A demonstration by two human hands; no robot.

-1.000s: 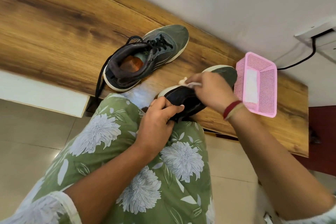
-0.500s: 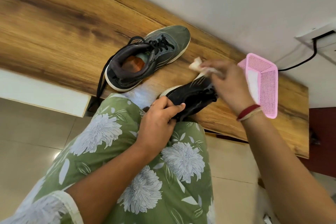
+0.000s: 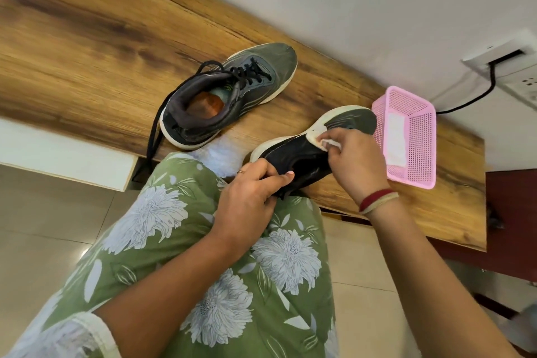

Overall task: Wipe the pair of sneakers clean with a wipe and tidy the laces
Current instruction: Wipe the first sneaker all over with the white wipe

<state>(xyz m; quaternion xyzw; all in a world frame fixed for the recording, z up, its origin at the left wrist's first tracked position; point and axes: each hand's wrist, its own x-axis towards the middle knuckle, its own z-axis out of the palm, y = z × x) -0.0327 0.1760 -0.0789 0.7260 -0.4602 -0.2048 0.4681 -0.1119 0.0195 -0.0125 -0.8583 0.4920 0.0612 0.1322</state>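
Note:
One grey-green sneaker point(image 3: 232, 96) with black laces stands upright on the wooden table point(image 3: 87, 38), its lace ends hanging over the front edge. The second sneaker point(image 3: 302, 148) lies tilted on its side at the table edge. My left hand point(image 3: 250, 197) grips its dark heel end. My right hand point(image 3: 354, 160) pinches a crumpled white wipe point(image 3: 321, 139) and presses it against the sneaker's side near the white sole rim.
A pink mesh basket point(image 3: 418, 136) with a white wipe inside stands right of the held sneaker. A black cable runs to a wall socket point(image 3: 499, 58) at the upper right. My green flowered lap fills the foreground, over a tiled floor.
My right hand came back down from above the toe and now presses the wipe on the sneaker's middle side. The left hand kept its hold on the heel.

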